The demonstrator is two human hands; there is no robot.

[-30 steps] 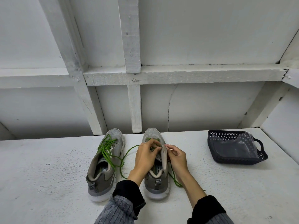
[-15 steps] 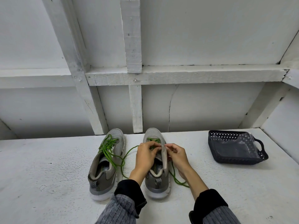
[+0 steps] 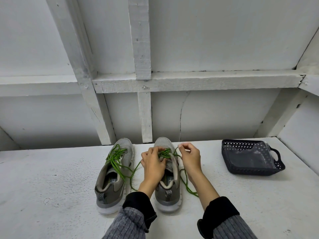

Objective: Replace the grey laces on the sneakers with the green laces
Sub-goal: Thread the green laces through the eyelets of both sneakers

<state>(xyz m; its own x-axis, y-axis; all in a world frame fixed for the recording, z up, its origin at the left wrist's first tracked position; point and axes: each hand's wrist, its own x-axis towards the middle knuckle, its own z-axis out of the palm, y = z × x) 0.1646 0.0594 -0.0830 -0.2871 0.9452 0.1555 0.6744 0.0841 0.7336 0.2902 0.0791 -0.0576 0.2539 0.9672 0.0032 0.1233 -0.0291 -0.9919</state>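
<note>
Right shoe [image 3: 168, 176] sits heel toward me, toe to the wall, so its eyelet rows run straight away from me. My left hand [image 3: 152, 163] lies over the near lacing, fingers curled onto the green lace [image 3: 164, 152] crossings, pressing and pinching them at the tongue. My right hand [image 3: 189, 156] is just right of the shoe, level with the far eyelets, thumb and forefinger pinching the lace's free end; the slack trails back along the shoe's right side to the bench [image 3: 51, 178]. The right hand is nearer the open eyelets, so I judge the next threading is its job, inward from the right. Left shoe [image 3: 114, 171] stands alongside, green lace piled loosely on it.
</note>
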